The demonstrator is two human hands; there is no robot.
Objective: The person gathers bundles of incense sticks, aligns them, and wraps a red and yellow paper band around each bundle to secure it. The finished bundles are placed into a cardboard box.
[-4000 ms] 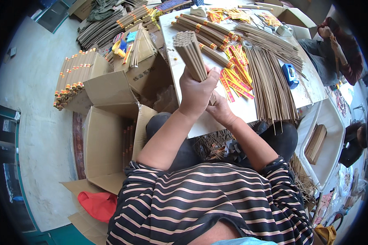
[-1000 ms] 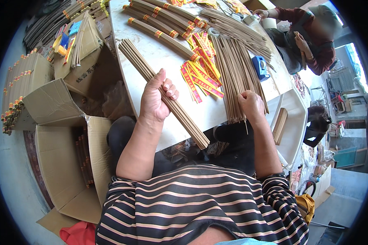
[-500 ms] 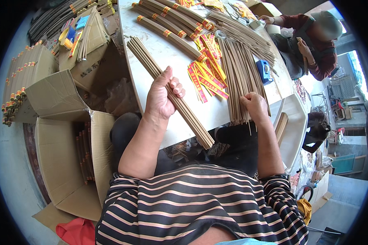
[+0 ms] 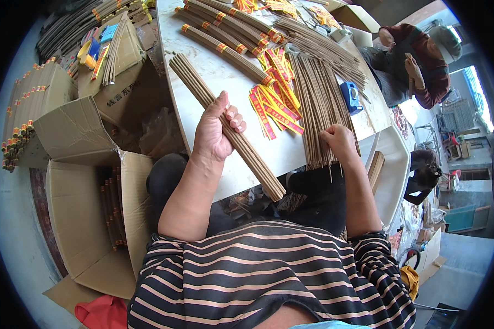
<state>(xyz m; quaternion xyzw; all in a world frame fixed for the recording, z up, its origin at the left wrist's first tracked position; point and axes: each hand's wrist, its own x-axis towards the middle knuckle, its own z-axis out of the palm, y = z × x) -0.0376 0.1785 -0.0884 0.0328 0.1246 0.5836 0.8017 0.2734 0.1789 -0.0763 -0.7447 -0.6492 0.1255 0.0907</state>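
Note:
My left hand [image 4: 217, 131] is wrapped round a bundle of thin brown incense sticks [image 4: 252, 164], held slanting over the near left part of the table. The bundle has no band on it. To the right, my right hand [image 4: 340, 141] is closed in a pinch over the near part of a spread of loose incense sticks [image 4: 321, 104]; its fingertips are on the sticks, and how many they grip is hidden. Between my hands and farther off lie red and yellow paper bands [image 4: 274, 109]. Banded incense bundles [image 4: 228, 50] rest beyond them.
The white table [image 4: 195, 118] ends near my lap. A blue tape dispenser [image 4: 351, 97] stands right of the loose sticks. An open cardboard box [image 4: 79, 219] with banded bundles inside is at my left. Across the table's right side sits another person [image 4: 420, 63].
The person across the table has drawn one hand back from the table. My hands hold nearly the same places; the view has shifted slightly.

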